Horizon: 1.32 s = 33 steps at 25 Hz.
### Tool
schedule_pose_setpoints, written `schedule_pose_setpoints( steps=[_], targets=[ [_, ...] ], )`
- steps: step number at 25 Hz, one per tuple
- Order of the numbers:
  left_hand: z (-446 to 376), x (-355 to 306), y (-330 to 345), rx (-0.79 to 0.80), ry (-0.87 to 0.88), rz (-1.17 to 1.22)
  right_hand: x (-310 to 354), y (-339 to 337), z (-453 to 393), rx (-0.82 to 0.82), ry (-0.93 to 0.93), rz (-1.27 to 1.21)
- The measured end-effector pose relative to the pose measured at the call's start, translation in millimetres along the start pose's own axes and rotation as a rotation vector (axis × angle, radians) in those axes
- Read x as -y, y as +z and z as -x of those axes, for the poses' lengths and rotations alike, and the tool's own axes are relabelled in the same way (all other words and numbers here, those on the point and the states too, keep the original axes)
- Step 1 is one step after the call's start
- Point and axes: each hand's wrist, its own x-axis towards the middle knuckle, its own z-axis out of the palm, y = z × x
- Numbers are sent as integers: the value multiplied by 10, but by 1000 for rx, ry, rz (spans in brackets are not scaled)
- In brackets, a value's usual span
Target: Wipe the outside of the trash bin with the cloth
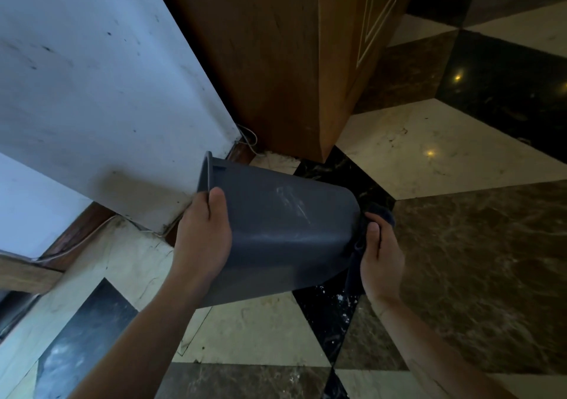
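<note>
A dark grey plastic trash bin (282, 230) is held on its side above the floor, its rim to the left and its base to the right. My left hand (202, 233) grips the bin near the rim, thumb over the wall. My right hand (380, 260) holds a dark blue cloth (380, 214) pressed against the bin's base. Most of the cloth is hidden behind the bin and my fingers. Pale scuff marks show on the bin's upper side.
A white wall (101, 91) with a brown skirting runs on the left. A wooden cabinet (276, 61) stands just behind the bin. A thin cable (250, 137) lies at the wall corner. The floor is glossy marble tiles (460, 153) in cream, brown and black.
</note>
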Motion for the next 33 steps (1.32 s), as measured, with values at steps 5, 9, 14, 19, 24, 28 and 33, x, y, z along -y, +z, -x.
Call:
schedule_pose_setpoints(
  steps=[5,9,14,19,24,28,33],
  targets=[
    [168,15,21,3,33,-34,215,-73,-308,146,-3,-25],
    [261,-6,48,-14,32,-36,604,11,-460,335,-34,4],
    [366,-110,192,4,96,93,1363,87,-228,580,-119,-291],
    [418,-58,220,-45,11,185,1623,184,179,686,-454,-51],
    [376,79,76,-28,-28,190,1215,255,16,559,-365,280],
    [315,148,13,11,-66,209,763,261,-366,491,-206,343],
    [350,120,24,49,21,194,403,16,-612,274,236,128]
  ],
)
